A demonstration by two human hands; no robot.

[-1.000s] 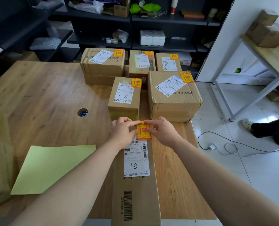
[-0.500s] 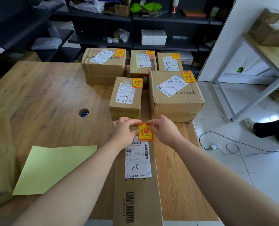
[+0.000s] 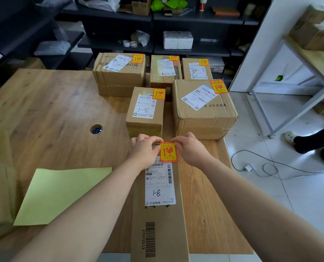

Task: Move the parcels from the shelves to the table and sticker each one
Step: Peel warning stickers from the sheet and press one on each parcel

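The wooden table (image 3: 53, 110) fills most of the view. Five parcels (image 3: 202, 110) are grouped at its far right, each already carrying an orange sticker on top. Nearer the person lies a long parcel (image 3: 161, 227), its long axis running straight away from the body, the near end hanging past the table edge. To its left a yellow-green sheet (image 3: 62, 193) lies flat on the wood. A white shipping label (image 3: 160, 182) sits on the long parcel's top face.

Both hands meet at the parcel's far end. The left hand (image 3: 144, 148) and the right hand (image 3: 191, 148) each pinch an upper corner of the orange sticker (image 3: 168, 152) between thumb and forefinger, left corner and right corner, so neither is nearer than the other. The sticker stands upright as the person sees it, its lower edge overlapping the top of the shipping label. Whether it is already pressed flat cannot be told.

The move to come probably turns on this – the sticker lies between the two grips, over the parcel's centre line, so smoothing it means pressing down and towards the body along that long axis.
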